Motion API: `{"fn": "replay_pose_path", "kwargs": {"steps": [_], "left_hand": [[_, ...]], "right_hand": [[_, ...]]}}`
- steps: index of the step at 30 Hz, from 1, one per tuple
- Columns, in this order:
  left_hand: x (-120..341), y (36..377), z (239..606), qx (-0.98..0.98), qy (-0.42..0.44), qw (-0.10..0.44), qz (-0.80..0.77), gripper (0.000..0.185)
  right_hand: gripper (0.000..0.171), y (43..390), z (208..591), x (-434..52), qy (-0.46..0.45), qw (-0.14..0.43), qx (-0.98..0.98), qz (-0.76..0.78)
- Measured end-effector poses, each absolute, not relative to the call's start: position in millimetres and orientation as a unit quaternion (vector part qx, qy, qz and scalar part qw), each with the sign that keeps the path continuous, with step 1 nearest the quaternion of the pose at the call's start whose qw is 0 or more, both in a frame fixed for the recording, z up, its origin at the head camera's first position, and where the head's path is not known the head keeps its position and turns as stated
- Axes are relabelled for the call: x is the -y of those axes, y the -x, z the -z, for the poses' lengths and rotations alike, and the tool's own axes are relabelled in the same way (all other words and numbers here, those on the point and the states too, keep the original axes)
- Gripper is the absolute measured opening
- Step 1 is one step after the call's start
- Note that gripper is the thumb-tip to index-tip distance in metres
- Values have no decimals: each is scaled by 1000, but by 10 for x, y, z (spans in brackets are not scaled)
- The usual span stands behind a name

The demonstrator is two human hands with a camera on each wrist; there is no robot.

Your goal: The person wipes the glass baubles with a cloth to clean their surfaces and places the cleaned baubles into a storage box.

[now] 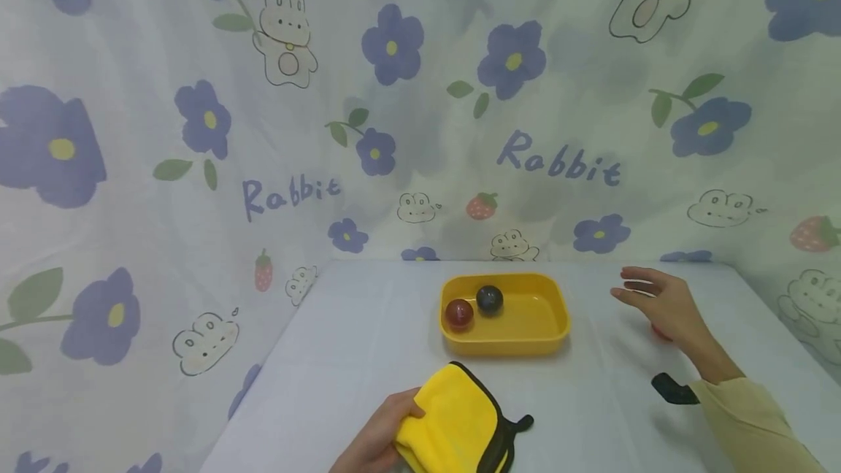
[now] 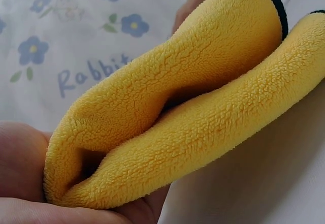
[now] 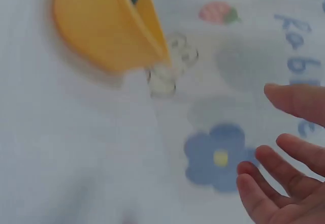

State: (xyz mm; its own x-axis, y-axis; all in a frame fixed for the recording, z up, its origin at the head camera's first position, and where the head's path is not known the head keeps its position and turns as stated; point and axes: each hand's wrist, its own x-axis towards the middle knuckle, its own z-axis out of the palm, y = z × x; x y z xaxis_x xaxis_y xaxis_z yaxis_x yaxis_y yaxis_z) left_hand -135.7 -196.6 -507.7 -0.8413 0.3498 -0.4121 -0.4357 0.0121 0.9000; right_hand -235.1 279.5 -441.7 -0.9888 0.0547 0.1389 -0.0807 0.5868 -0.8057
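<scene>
Right now my left grip [image 1: 377, 436] clutches the cloth [image 1: 453, 422] at the table's [image 1: 342, 356] near edge; my right grip [image 1: 660, 305], fingers spread and empty, hovers beside the tray [image 1: 525, 341]. A careless sweep could knock it.

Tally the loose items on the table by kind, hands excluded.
Balls: 3, a red ball and a dark ball in the tray, a red one behind the right hand
Tray: 1
Cloth: 1
Total: 5
</scene>
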Motion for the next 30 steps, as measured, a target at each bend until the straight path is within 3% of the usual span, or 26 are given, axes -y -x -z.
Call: {"fn": "replay_pose_path", "kwargs": {"steps": [8,13,30], "left_hand": [[1938,1374,5088,-664,43,274,-694,52],[1933,1384,5085,-668,52,273,-690,53],[1913,1372,5117,-666,43,266,-695,56]], "right_hand": [[86,2211,4687,-3565,67,75,903,-417],[98,2198,4872,-3831,86,29,911,-403],[114,2291,5089,-3839,31,-61,924,-375]]}}
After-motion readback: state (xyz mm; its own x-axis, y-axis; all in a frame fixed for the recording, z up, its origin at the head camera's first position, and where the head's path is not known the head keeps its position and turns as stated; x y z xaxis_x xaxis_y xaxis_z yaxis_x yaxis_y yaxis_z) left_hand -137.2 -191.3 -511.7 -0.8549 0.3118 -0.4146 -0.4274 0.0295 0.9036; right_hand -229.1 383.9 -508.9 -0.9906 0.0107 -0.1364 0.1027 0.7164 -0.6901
